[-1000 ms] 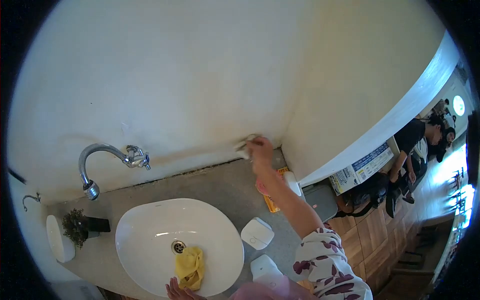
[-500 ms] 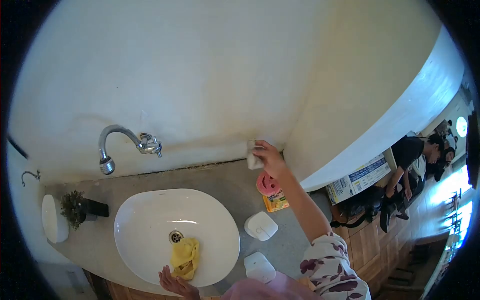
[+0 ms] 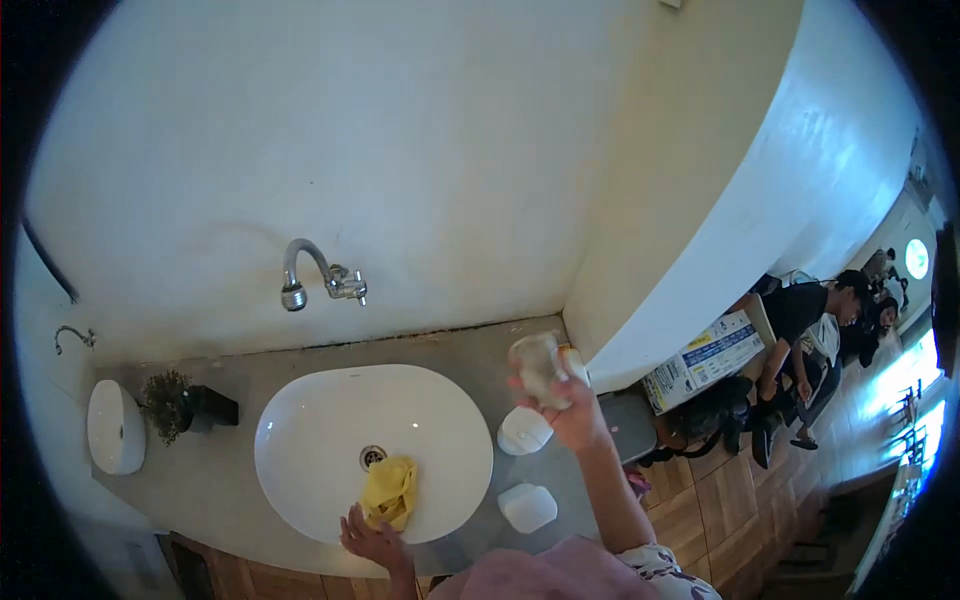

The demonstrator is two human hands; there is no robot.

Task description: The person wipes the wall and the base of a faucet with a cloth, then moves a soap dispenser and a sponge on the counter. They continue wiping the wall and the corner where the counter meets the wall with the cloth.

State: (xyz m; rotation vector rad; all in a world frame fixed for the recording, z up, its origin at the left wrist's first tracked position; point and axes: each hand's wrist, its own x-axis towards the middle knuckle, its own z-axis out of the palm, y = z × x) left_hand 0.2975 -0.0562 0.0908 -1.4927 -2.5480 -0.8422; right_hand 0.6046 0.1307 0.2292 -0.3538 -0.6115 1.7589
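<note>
My right hand (image 3: 572,405) is closed around a pale, whitish object (image 3: 540,370) above the counter right of the sink; motion blur leaves its kind unclear. Close under it stands a white rounded container (image 3: 525,430). A second white container (image 3: 528,508) sits nearer to me. At the front rim of the white oval sink (image 3: 300,440), my left hand (image 3: 372,540) is open with fingers spread, its fingertips at the lower edge of a crumpled yellow cloth (image 3: 390,492). That cloth lies in the basin beside the drain (image 3: 372,456).
A chrome faucet (image 3: 325,275) comes out of the wall above the sink. Left of the basin are a potted plant (image 3: 180,407) and another white basin (image 3: 117,427). Beyond the curved wall (image 3: 700,230) at right, people (image 3: 800,330) sit near a printed cardboard box (image 3: 705,365).
My right hand has drawn back from the wall toward me with the pale object, now covering where the pink item and yellow packet lay. The view has shifted; my left hand stays by the cloth.
</note>
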